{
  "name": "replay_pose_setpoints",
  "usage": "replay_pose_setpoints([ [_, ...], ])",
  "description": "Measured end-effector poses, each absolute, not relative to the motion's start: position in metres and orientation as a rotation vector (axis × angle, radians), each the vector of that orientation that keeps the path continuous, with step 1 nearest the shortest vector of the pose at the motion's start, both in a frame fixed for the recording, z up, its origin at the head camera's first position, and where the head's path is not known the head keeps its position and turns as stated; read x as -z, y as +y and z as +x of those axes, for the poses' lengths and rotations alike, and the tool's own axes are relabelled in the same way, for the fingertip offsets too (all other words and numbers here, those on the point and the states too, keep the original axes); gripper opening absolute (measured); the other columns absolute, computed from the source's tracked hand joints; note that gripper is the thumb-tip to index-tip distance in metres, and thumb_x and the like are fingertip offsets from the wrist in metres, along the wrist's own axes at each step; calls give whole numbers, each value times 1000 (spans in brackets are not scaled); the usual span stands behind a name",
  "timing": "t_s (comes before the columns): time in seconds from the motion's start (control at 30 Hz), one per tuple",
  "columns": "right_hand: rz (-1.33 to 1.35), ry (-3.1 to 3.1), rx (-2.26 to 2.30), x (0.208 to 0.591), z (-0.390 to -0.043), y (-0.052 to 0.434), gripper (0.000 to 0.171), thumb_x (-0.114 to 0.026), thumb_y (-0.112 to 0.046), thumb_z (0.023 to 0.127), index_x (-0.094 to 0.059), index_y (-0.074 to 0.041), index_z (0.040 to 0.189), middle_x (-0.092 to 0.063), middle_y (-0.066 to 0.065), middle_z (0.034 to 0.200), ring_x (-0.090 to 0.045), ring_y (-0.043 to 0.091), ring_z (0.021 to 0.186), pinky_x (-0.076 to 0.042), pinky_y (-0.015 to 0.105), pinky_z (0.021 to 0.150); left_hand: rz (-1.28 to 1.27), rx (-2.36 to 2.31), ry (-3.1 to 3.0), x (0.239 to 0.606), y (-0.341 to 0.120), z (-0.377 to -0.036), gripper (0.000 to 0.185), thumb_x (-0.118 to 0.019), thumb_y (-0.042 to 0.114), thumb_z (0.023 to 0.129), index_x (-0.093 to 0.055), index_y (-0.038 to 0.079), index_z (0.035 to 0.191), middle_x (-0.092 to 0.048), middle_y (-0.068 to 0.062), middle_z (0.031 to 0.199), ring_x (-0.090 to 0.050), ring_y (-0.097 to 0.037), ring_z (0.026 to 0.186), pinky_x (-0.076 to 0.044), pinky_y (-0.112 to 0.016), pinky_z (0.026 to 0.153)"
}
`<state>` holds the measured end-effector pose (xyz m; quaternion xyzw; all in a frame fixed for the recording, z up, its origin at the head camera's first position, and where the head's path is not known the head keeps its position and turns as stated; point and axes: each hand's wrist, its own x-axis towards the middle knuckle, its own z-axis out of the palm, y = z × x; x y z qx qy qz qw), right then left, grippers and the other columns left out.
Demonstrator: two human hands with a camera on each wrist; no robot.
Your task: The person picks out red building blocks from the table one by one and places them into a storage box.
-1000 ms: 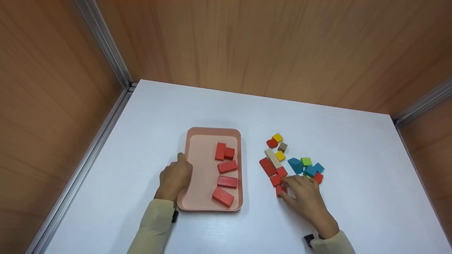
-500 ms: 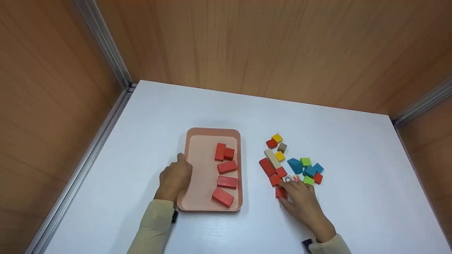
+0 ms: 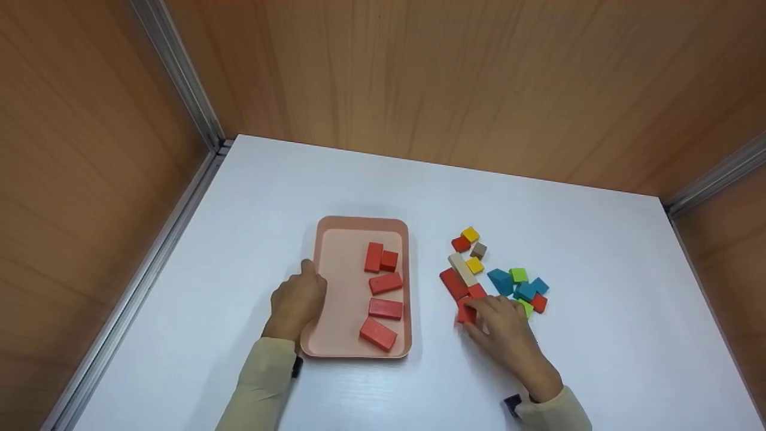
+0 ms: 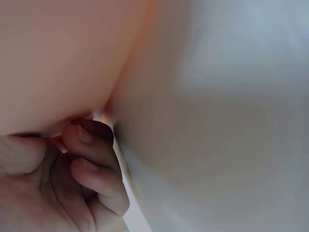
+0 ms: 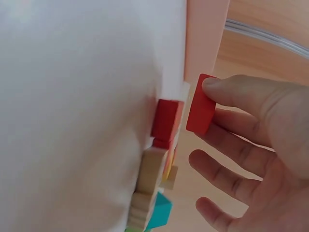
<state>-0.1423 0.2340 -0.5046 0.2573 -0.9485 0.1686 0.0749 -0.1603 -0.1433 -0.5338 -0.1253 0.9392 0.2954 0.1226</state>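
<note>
From the head camera, your right hand closes on a small red block at the near edge of the loose pile of coloured blocks on the white counter, just right of the pink tray. Your left hand holds the tray's left rim, fingers curled at its edge; five red blocks already lie inside.

Left wrist view: curled fingers tucked under the tray rim, thumb side blurred.

Right wrist view: thumb and forefinger pinch the red block by two opposite flat faces, the other fingers spread loose. The block looks like painted wood: light, rigid, smooth-sided, likely a little slick. Take it across the flat faces, square on, so it cannot twist out.
</note>
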Motion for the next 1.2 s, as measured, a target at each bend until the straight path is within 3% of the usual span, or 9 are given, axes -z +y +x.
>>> replay_pose_setpoints([
  [0.33, 961, -2701, -541, 487, -158, 190, 49, -90, -24, 76, -70, -11, 119, -67, 3, 109, -60, 22, 104, -44, 48, 91, -362, -851, 2747, 533, -145, -158, 25, -34, 24, 105, -42, 3, 116, -57, -12, 75, -57, -28, 62, -44, -42, 58],
  [0.77, 1138, -2748, -578, 475, -172, 122, 48, -82, -31, 85, -66, -15, 127, -65, 0, 115, -58, 20, 107, -41, 48, 96, -419, -919, 2676, 533, -142, -158, 28, -36, 26, 105, -42, 4, 121, -58, -11, 79, -58, -28, 67, -45, -42, 62],
  [1.2, 1308, -2736, -489, 477, -179, 78, 35, -78, -27, 88, -68, -15, 120, -64, 1, 107, -56, 20, 103, -41, 48, 91, -410, -863, 2766, 533, -141, -157, 21, -36, 24, 104, -45, 6, 108, -57, -11, 74, -57, -28, 63, -45, -43, 59],
])
